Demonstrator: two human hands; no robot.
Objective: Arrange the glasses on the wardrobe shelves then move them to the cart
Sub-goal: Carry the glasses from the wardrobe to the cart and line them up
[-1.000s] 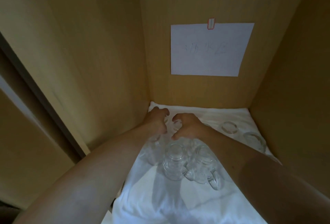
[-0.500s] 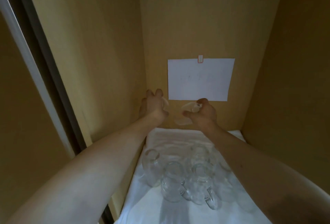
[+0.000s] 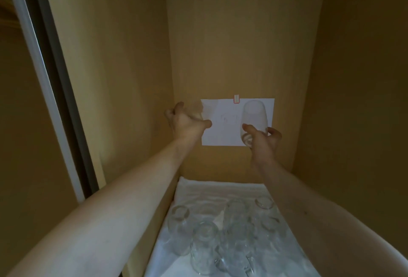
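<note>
tan wooden wardrobe walls [image 3: 242,33] rise on three sides of me, with a white sheet of paper [image 3: 225,131] fixed to the back panel by a small red-edged clip [image 3: 236,99]. my right hand [image 3: 263,142] is raised in front of that paper, fingers and thumb curled round the lower part of a clear stemless drinking glass [image 3: 254,117], which stands roughly upright in the air. my left hand [image 3: 185,122] is up beside it, near the left wall, and seems to be gripping a second clear glass [image 3: 199,108] (it is blurred, so i only make out a faint shape). well below both hands, a cluster of clear glasses and handled mugs [image 3: 220,237] stands on the white cloth-covered shelf [image 3: 198,190].
</note>
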